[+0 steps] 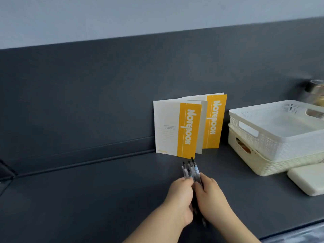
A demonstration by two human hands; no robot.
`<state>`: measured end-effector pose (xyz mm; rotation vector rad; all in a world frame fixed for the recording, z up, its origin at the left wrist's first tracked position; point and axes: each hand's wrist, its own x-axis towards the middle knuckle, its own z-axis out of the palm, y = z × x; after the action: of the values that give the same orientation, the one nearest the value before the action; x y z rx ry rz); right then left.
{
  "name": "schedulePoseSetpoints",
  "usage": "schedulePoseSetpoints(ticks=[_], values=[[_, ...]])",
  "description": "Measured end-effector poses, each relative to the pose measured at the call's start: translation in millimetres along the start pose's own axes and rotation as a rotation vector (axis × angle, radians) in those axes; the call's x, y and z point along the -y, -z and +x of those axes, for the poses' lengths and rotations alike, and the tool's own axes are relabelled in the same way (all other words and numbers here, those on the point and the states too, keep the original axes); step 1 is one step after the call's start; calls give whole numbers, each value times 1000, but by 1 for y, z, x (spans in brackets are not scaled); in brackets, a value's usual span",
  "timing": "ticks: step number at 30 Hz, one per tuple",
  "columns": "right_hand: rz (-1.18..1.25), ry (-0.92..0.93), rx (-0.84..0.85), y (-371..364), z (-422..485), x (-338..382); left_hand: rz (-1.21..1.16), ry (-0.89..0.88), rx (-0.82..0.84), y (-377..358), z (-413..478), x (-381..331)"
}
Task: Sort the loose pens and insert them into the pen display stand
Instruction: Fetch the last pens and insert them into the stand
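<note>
A small bunch of pens with clear barrels and black tips sticks out from between my two hands, pointing away from me over the dark tabletop. My left hand grips the bunch from the left. On the right side, my right hand is closed around the same pens. The lower ends of the pens are hidden between my palms. No pen display stand is in view.
Two yellow-and-white notebooks stand against the dark back panel just beyond the pens. Stacked white and cream plastic baskets sit at the right, a cream lid-like slab in front of them, and tape rolls behind.
</note>
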<state>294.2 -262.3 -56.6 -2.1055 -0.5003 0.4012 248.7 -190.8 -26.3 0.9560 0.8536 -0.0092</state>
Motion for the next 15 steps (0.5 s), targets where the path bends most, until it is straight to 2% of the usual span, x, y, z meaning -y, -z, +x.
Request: schedulePoseSetpoints(ticks=[7,15], values=[[156,195,91,-45,-18,49,-225,-112,-28,64,-30,-17],[225,342,197,-128,-61,122,-328,-282,-72,175,-90,-31]])
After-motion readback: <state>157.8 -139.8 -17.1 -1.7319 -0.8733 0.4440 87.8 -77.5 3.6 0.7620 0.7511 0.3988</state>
